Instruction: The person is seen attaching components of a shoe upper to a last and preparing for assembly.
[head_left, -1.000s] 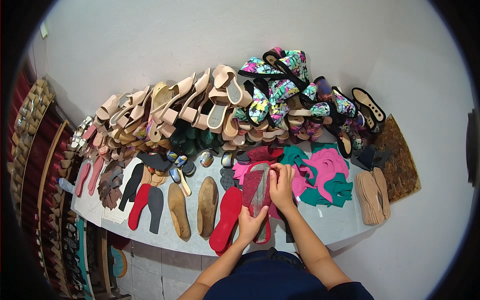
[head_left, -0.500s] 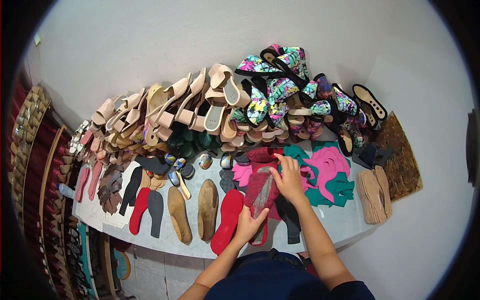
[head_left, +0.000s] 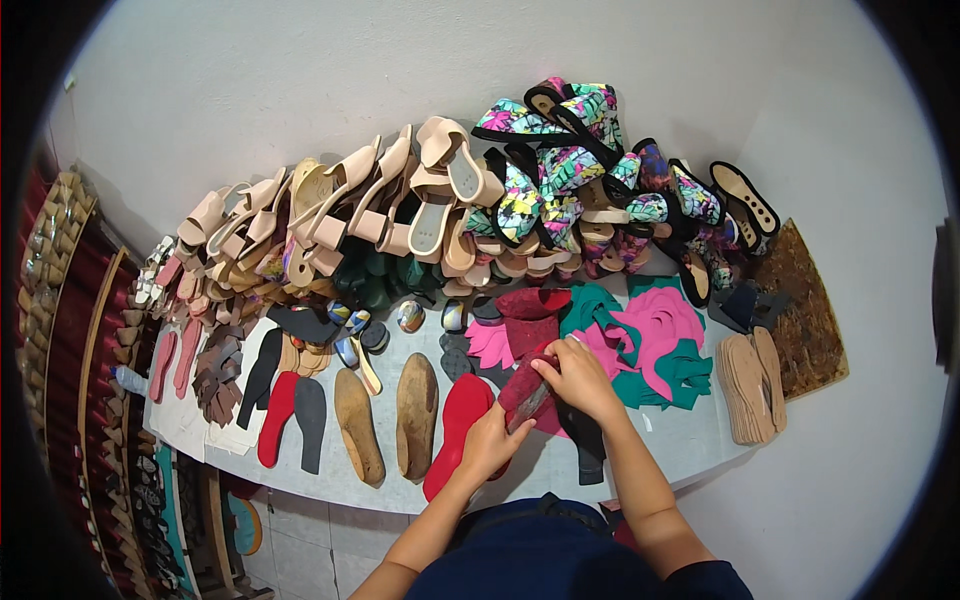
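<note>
Over the front of the table, a dark red fabric shoe upper point(head_left: 522, 393) with grey lining is held between my two hands. My left hand point(head_left: 489, 442) closes on its near end. My right hand point(head_left: 577, 381) pinches the far end. Just beyond lies another dark red upper point(head_left: 530, 325) with a bright red edge. Partly under my left hand rests a red insole point(head_left: 457, 436). A black sole-shaped piece point(head_left: 582, 445) lies below my right wrist, partly covered.
Two wooden shoe lasts point(head_left: 415, 415) and a grey sole piece point(head_left: 309, 425) lie to the left. Pink cutouts point(head_left: 660, 320) and green cutouts point(head_left: 680, 380) spread on the right, beside stacked tan insoles point(head_left: 742, 390). Beige sandals point(head_left: 350, 190) and patterned sandals point(head_left: 570, 170) pile along the wall.
The upper in my hands has been folded or turned narrower, hiding most of its grey lining. My right hand has come nearer to me, uncovering the upper on the table.
</note>
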